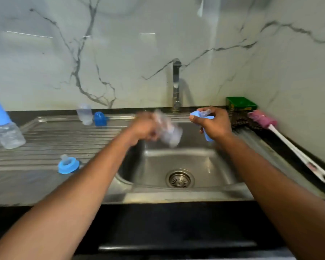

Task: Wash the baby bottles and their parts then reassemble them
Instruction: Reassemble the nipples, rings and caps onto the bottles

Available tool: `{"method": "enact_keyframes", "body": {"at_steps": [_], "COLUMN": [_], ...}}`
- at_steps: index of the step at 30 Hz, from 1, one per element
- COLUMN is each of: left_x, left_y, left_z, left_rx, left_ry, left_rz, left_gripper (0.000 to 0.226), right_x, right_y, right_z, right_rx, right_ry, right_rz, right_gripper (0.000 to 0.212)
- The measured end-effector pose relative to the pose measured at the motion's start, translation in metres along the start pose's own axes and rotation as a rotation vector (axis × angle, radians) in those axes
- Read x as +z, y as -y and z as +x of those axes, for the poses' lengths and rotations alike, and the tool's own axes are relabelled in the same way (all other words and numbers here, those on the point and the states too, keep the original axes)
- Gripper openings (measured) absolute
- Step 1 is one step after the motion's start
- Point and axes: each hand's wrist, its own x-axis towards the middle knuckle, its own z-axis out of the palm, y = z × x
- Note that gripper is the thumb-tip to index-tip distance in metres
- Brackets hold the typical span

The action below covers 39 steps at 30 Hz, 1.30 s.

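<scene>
Over the steel sink basin (178,158), my left hand (145,128) grips a clear baby bottle body (169,131), which is blurred. My right hand (213,122) holds a blue collar with a clear teat (203,115) to the right of the tap. On the draining board stand a capped bottle with a blue cap (5,126) at far left, a clear bottle body (84,113) and a blue cap (100,119) at the back. A blue collar with its teat (68,165) lies near the front.
The tap (176,85) rises behind the basin, with no water visibly running. A green box (240,104) and a dark scrubber (240,119) sit at the back right. A bottle brush with a pink head and white handle (296,152) lies along the right counter.
</scene>
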Motion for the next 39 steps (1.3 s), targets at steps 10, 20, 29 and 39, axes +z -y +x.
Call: {"method": "enact_keyframes", "body": {"at_steps": [10, 20, 29, 39], "left_x": [0.028, 0.039, 0.034, 0.04], "left_y": [0.053, 0.039, 0.049, 0.054], "left_z": [0.011, 0.017, 0.019, 0.016], "left_rx": [0.007, 0.116, 0.361, 0.444], "left_ry": [-0.271, -0.13, -0.048, -0.067], "left_rz": [-0.064, -0.494, -0.126, -0.076], "left_gripper": [0.038, 0.051, 0.067, 0.063], "right_x": [-0.009, 0.018, 0.01, 0.005], "right_y": [-0.002, -0.022, -0.019, -0.012], "right_z": [-0.004, -0.002, -0.005, -0.009], "right_rx": [0.033, 0.209, 0.264, 0.249], "right_ry": [0.179, 0.302, 0.315, 0.359], "right_rz": [0.067, 0.491, 0.188, 0.203], "right_gripper": [0.022, 0.015, 0.056, 0.045]}}
